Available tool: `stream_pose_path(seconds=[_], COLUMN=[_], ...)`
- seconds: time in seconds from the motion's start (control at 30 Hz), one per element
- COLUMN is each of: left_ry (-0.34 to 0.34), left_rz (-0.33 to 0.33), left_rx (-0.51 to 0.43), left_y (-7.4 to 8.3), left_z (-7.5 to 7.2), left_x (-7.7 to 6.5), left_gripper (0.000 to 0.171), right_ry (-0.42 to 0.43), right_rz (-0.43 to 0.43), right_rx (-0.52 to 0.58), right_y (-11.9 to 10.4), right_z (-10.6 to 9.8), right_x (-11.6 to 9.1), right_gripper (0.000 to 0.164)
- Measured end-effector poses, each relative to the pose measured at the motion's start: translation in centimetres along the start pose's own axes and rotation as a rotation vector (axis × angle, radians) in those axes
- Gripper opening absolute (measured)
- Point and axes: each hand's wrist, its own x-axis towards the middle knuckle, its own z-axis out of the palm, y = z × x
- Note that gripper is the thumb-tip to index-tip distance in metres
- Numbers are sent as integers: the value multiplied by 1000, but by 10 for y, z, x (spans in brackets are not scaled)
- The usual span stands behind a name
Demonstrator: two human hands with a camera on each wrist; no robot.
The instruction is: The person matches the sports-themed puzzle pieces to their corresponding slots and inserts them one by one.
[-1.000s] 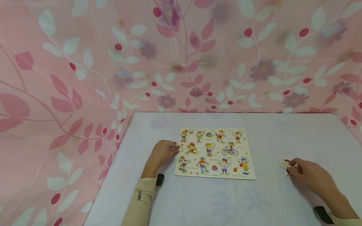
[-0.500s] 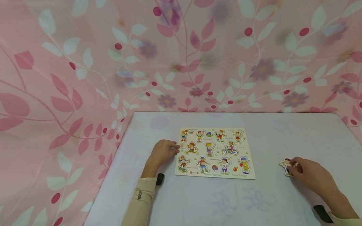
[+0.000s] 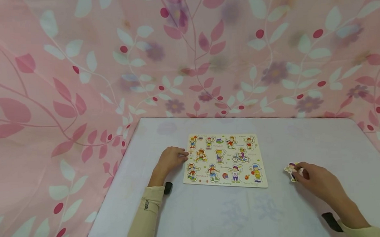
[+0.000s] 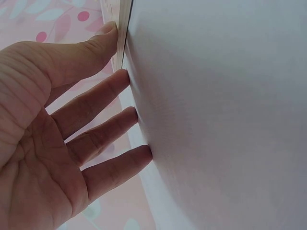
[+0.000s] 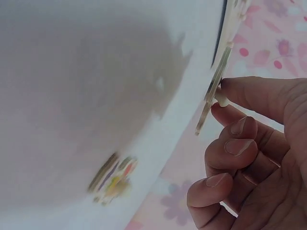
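Observation:
A wooden puzzle board (image 3: pixel 230 162) printed with children playing sports lies flat on the white-covered table. My left hand (image 3: pixel 171 160) is at its left edge. In the left wrist view, the thumb rests against the board's edge (image 4: pixel 123 33) and straight fingers (image 4: pixel 112 175) touch the tablecloth. Right of the board, my right hand (image 3: pixel 323 183) holds a figure-shaped puzzle piece (image 3: pixel 291 174). The right wrist view shows this puzzle piece (image 5: pixel 211 98) edge-on, thumb and index finger pinching the small knob (image 5: pixel 221 99) on its face, above its shadow on the cloth.
Another colourful puzzle piece (image 5: pixel 114 181), blurred, lies on the cloth below my right hand in the right wrist view. A pink floral curtain (image 3: pixel 193 61) hangs behind the table and along its left side. The table's far edge (image 3: pixel 274 118) runs beyond the board.
My right hand has shifted left and slightly away from me, carrying the puzzle piece with it toward the board. The left hand and the board have stayed in place.

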Motion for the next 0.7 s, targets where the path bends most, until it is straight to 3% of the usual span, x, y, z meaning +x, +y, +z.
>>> stream_pose_path(seconds=[0.7], left_ry=[8], left_rz=[2], left_rx=[9], left_y=[0], left_z=[0], left_x=[-1], left_gripper=[21], right_ry=[-36], right_rz=[-160], right_rx=[8], right_y=[-68], right_z=[35], right_x=[27], right_gripper=[19])
